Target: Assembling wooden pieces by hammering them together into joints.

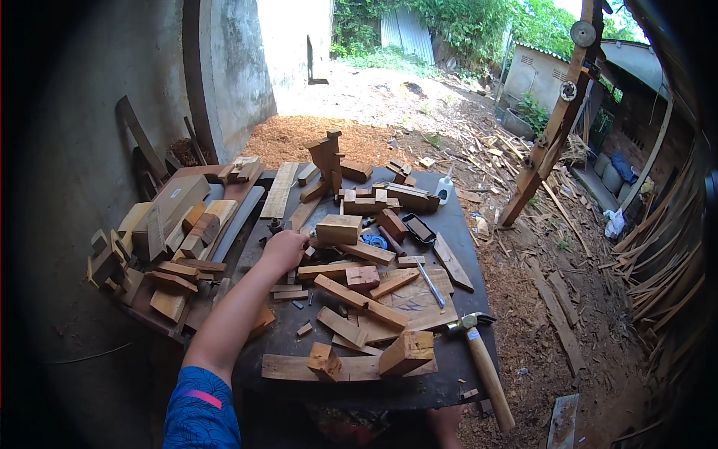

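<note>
My left hand [286,251] reaches over the left half of the dark tabletop [464,295], its fingers closed. What they hold, if anything, is hidden from me. Beside them stands a wooden block [338,230], and a small dark metal piece [274,227] lies just behind the hand. My right hand [446,420] shows only in part at the lower edge, below the table's front, with its fingers hidden. Nearest to it, a claw hammer [488,374] overhangs the table's right corner. Two wooden blocks [406,353] [324,361] stand on a curved board [288,367] at the front.
Wooden offcuts [363,299], a blue tape measure [374,241], a pen [430,285], a black tray-like box [419,228] and a white bottle [444,188] crowd the table. Stacked timber [176,198] stands left. A leaning post [550,123] rises at right; scraps litter the ground.
</note>
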A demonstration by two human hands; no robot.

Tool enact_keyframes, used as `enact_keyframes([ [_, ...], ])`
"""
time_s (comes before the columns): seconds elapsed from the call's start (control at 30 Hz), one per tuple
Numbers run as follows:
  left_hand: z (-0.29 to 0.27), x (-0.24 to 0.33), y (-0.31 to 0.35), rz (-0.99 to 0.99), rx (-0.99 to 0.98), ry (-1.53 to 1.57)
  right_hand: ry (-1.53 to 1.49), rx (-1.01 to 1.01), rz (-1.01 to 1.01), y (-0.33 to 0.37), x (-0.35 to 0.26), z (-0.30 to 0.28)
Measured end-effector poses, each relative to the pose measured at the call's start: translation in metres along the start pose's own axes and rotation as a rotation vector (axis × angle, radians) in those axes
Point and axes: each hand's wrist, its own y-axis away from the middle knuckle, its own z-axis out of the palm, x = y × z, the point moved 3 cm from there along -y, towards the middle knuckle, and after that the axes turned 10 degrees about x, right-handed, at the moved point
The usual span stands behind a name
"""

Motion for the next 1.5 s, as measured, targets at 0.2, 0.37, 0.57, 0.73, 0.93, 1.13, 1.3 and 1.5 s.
enact_keyframes([
  [0.2, 0.004, -0.003, 0.011, 0.035, 0.064, -0.102, -0.034, -0.104, 0.152, -0.003, -0.015, -0.020],
  [0.37, 0.005, -0.002, 0.018, 0.027, 0.176, -0.058, -0.027, -0.134, 0.218, -0.007, -0.018, -0.027],
  [0.57, 0.003, -0.003, 0.022, 0.072, 0.226, -0.053, -0.023, -0.089, 0.165, -0.003, -0.017, -0.020],
  [0.73, 0.004, -0.001, 0.019, 0.087, 0.249, -0.023, -0.104, -0.139, 0.157, -0.001, 0.013, 0.014],
  [0.93, 0.006, -0.005, 0.022, 0.084, 0.233, -0.047, -0.048, -0.259, 0.229, -0.003, -0.002, -0.004],
  [1.13, 0.003, 0.000, 0.023, 0.086, 0.302, -0.025, -0.085, -0.224, 0.196, -0.003, 0.005, 0.003],
  [1.3, 0.005, -0.009, 0.023, 0.089, 0.297, -0.025, -0.090, -0.211, 0.253, -0.003, 0.000, 0.002],
  [1.5, 0.000, -0.006, 0.024, 0.060, 0.282, -0.042, -0.061, -0.173, 0.269, -0.001, -0.013, -0.011],
])
